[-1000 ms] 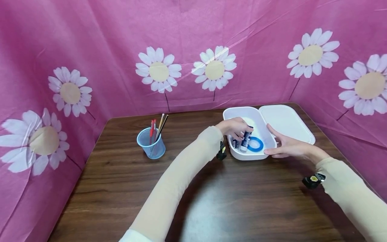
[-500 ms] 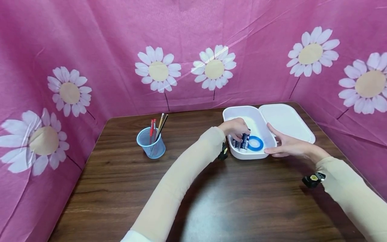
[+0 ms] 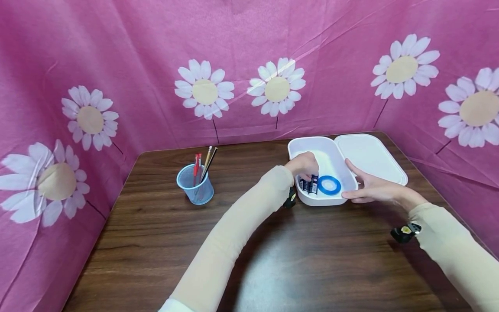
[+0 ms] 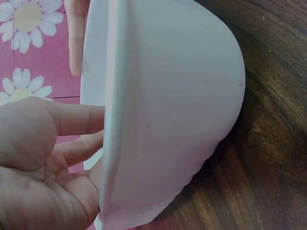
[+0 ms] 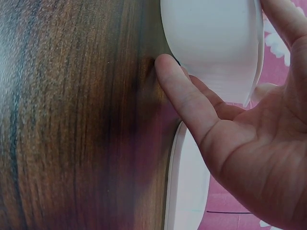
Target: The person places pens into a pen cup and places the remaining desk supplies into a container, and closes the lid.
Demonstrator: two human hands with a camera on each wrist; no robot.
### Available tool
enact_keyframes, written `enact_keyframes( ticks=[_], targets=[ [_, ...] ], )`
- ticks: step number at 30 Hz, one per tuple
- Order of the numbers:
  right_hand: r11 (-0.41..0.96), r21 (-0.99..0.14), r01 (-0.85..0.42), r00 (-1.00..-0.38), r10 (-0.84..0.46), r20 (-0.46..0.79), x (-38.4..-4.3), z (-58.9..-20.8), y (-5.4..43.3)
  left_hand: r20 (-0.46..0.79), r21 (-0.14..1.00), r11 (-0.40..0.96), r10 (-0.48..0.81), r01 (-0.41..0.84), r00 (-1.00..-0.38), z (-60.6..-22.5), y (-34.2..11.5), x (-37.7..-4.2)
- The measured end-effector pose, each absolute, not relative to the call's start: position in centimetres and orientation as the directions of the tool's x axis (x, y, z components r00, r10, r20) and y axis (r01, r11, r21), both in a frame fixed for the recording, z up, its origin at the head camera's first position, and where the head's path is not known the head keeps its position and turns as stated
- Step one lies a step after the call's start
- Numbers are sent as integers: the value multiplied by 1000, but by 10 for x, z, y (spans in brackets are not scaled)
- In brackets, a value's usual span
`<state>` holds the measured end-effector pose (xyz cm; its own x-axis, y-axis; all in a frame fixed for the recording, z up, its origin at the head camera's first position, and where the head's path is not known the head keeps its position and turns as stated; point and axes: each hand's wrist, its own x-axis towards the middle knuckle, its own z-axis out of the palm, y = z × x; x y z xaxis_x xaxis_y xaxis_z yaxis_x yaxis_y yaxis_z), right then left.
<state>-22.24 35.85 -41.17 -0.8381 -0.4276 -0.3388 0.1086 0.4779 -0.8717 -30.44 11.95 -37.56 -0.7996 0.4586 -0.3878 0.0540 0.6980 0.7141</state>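
A white plastic box [image 3: 321,201] stands at the back right of the table. My left hand [image 3: 306,164] reaches over its left wall and holds a dark blue glue stick [image 3: 313,187] low inside. More dark blue sticks [image 3: 303,185] lie at its left; the hand partly covers them. Beside them sits a blue ring, like a tape roll [image 3: 321,185]. In the left wrist view, the box wall [image 4: 177,96] hides the left fingertips. My right hand [image 3: 372,190] rests against the box's right side, thumb and fingers spread. The right wrist view shows straight fingers [image 5: 184,98] by the box's base.
A white lid [image 3: 368,156] lies flat to the right of the box, near the table's back right corner. Farther left, a light blue mesh cup [image 3: 200,195] holds red pens [image 3: 196,167] and thin sticks. A pink flowered curtain [image 3: 241,121] encloses the brown table [image 3: 156,242].
My left hand has lowered the glue stick into the box and brought it left, beside the other sticks. My right hand has stayed against the box.
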Motion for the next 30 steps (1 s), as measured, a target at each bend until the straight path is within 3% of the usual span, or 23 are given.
enact_keyframes(
  ticks=[8, 11, 21, 26, 30],
  targets=[
    [490, -865, 104, -838, -426, -342, -222, -410, 356, -363, 719, 693, 449, 62, -816, -375, 117, -302],
    [501, -860, 97, -837, -426, -343, -223, -409, 355, -363, 761, 648, 441, 11, -821, -373, 115, -300],
    [488, -868, 86, -846, -425, -322, -225, -409, 355, -225, 951, 296, 476, -86, -850, -369, 82, -298],
    [446, -892, 78, -896, -361, -259, -222, -407, 367, -226, 974, 140, 500, -180, -836, -364, 56, -292],
    [521, -853, -22, -966, -231, -116, -220, -403, 384, -238, 971, 101, 490, -217, -838, -367, 38, -289]
  ],
)
